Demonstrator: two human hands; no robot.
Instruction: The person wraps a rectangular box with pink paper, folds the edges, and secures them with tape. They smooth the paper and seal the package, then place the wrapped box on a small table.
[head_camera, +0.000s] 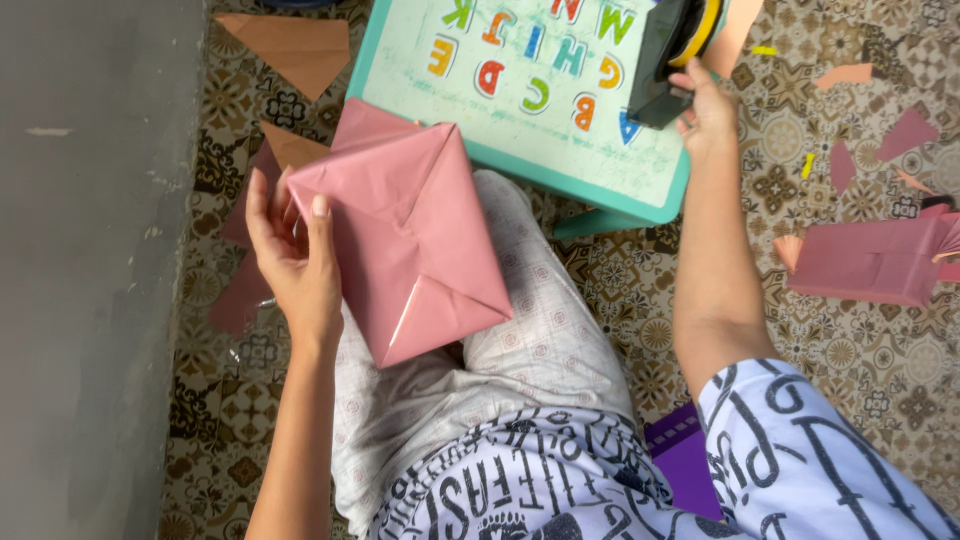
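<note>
Left hand (290, 250) holds the pink wrapped parcel (410, 240) over the lap; right hand (708, 112) grips a black-and-yellow tape dispenser (668, 55) at the surface's (530, 170) right edge.

I see the wrapped parcel (410, 240) in dusty pink paper, plain and slightly glossy. The small worktop (520, 165) has a teal rim and a pale, whitish-green surface carrying letters in orange, red, blue, green and pink. The tape dispenser (665, 60) is black with a yellow roll. The floor (870, 390) shows an ornate brown, cream and black tile pattern. Paper scraps (295, 45) are tan; another wrapped packet (865, 262) is pink. My trousers (540, 350) are off-white with faint squares, my shirt (780, 460) white with black lettering.
</note>
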